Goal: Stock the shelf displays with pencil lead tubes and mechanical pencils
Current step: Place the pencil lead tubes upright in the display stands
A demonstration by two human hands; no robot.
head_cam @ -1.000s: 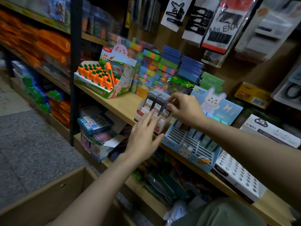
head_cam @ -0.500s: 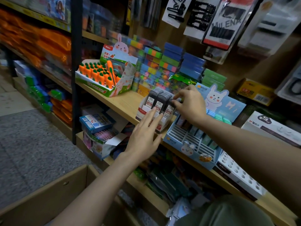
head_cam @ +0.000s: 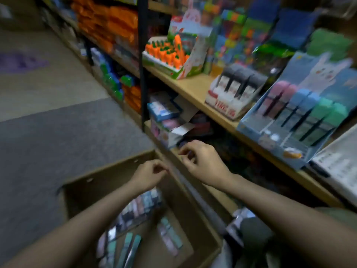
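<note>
**Both hands over the stock box, nothing picked up yet**

The person stands close to the wooden shelf (head_cam: 195, 88), and both hands hang over the open cardboard box (head_cam: 108, 171) on the floor below it. The left hand (head_cam: 148, 176) is above the far edge of the box with its fingers curled loosely; I see nothing in its grip. The right hand (head_cam: 201, 161) is a little farther and to the right, near the front of the lower shelf, fingers also bent. The picture is blurred, so I cannot tell if it pinches something small or is only relaxed.

The goods for the task are in two places. In the box lie packs of slim items (head_cam: 127, 246), some grey and some green, probably the pencils and lead packs. On the shelf, to the right, the lead tube display (head_cam: 234, 89) stands already filled with dark-capped tubes, and just beside it the blue rabbit display (head_cam: 301, 113) holds pink, blue and green pieces.

I judge these packs light and stiff, with smooth, slightly slippery plastic. The leads inside break easily, so it is better to hold a pack by its long sides, near the middle, and not to squeeze or drop it.
</note>
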